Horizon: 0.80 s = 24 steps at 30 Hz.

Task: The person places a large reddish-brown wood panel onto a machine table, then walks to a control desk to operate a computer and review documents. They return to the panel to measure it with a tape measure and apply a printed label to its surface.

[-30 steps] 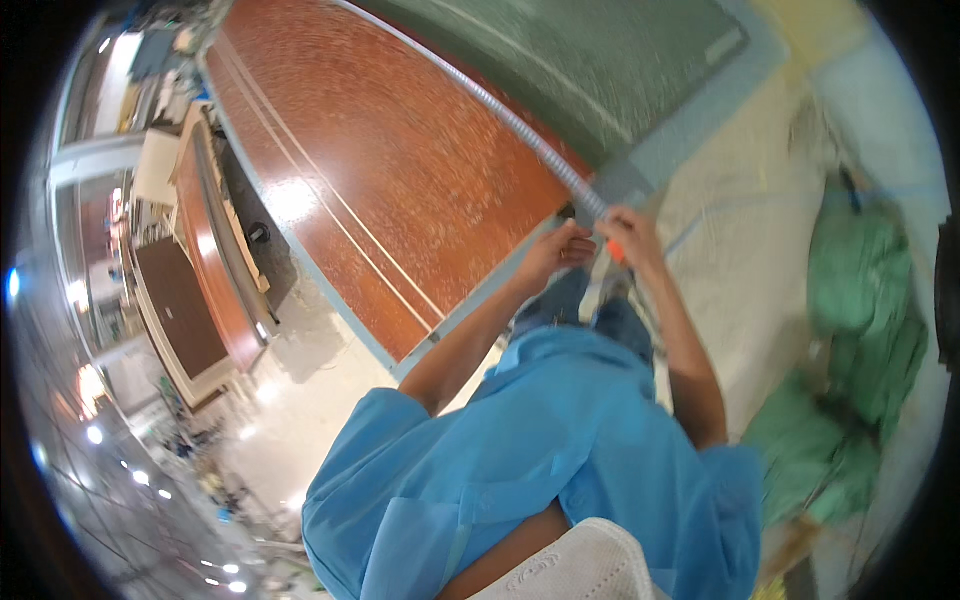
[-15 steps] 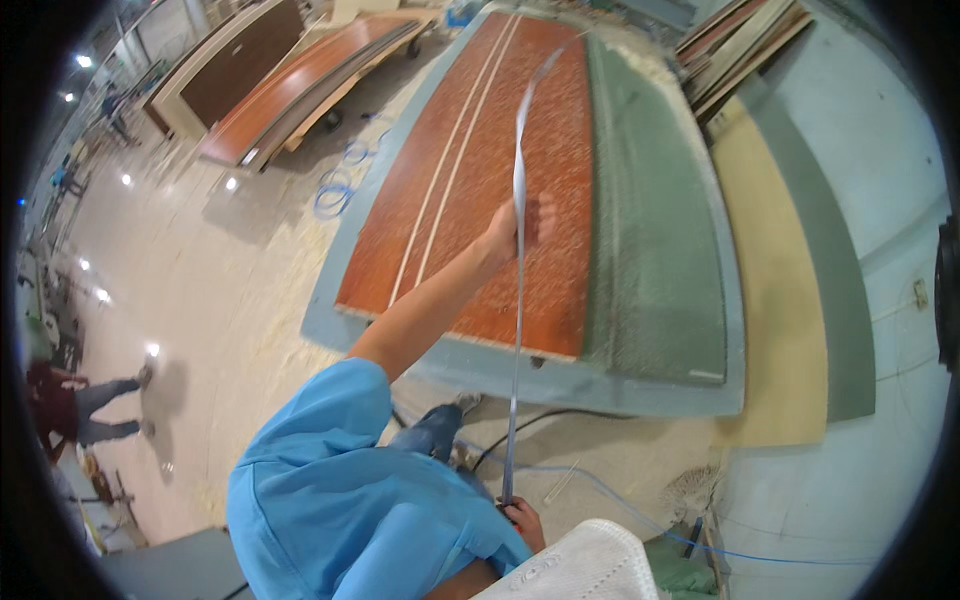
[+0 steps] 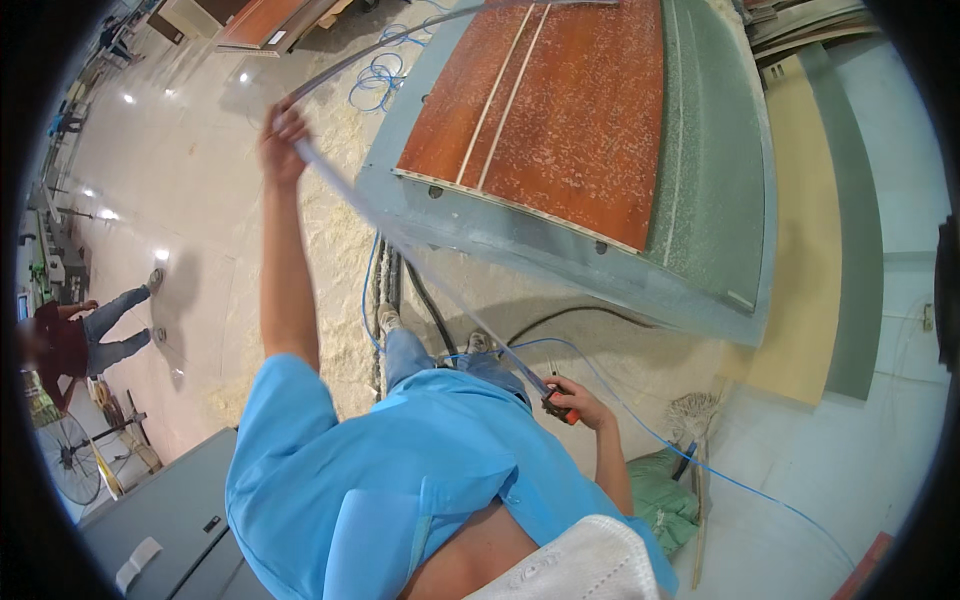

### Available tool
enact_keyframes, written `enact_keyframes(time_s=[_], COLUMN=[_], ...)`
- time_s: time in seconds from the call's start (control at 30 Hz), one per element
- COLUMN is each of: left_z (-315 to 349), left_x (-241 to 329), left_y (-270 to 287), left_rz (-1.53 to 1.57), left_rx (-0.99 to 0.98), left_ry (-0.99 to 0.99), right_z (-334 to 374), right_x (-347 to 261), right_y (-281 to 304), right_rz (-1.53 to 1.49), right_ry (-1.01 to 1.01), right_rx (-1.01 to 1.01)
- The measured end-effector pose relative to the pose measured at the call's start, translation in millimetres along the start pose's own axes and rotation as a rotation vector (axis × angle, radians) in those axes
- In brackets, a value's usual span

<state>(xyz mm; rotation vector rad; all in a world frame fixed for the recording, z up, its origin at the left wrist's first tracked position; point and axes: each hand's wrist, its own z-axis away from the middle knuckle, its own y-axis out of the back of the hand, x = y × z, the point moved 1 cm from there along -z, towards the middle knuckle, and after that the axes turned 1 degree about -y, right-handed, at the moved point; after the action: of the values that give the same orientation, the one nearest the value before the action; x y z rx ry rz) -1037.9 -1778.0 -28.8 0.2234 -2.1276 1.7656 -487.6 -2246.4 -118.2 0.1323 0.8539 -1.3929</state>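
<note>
My left hand (image 3: pixel 283 145), arm raised at the left, is closed around the metal blade of a tape measure (image 3: pixel 562 405). My right hand (image 3: pixel 588 402) grips its black and orange case low in front of my body. Between the hands the blade (image 3: pixel 400 243) runs in a slanting, slightly blurred line. Past my left hand it bends upward and across toward the far end of a reddish-brown wood panel (image 3: pixel 560 140). Pale shavings cover this panel, which has two light stripes and lies on a grey-blue table (image 3: pixel 480 235).
A green panel (image 3: pixel 700 150) lies beside the brown one. Yellow and green sheets (image 3: pixel 808 180) lean at the right wall. Cables (image 3: pixel 430 300) and a blue hose (image 3: pixel 620 405) cross the floor near my feet. Another person (image 3: pixel 80 340) stands at the left; a broom (image 3: pixel 697 420) is at lower right.
My left hand has swung from above the brown panel to the left, drawing the blade sideways. My right hand with the case now shows further right and higher. The whole view has shifted.
</note>
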Motion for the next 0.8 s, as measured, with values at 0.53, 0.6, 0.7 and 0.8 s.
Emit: enact_keyframes(time_s=[0.53, 0.6, 0.7, 0.8], left_z=[293, 327, 359, 375], left_x=[192, 144, 45, -53], left_y=[197, 212, 204, 141], left_rz=[0.069, -0.194, -0.026, -0.300], left_rx=[0.853, 0.739, 0.856, 0.796], left_ry=[-0.229, -0.073, 0.133, 0.605], right_z=[-210, -233, -265, -290], right_x=[-135, -135, -130, -125], right_y=[-168, -186, -220, -247], right_rz=[0.608, 0.694, 0.843, 1.038], right_ry=[0.004, 0.004, 0.074, 0.110], right_rx=[-0.147, -0.141, -0.142, -0.117])
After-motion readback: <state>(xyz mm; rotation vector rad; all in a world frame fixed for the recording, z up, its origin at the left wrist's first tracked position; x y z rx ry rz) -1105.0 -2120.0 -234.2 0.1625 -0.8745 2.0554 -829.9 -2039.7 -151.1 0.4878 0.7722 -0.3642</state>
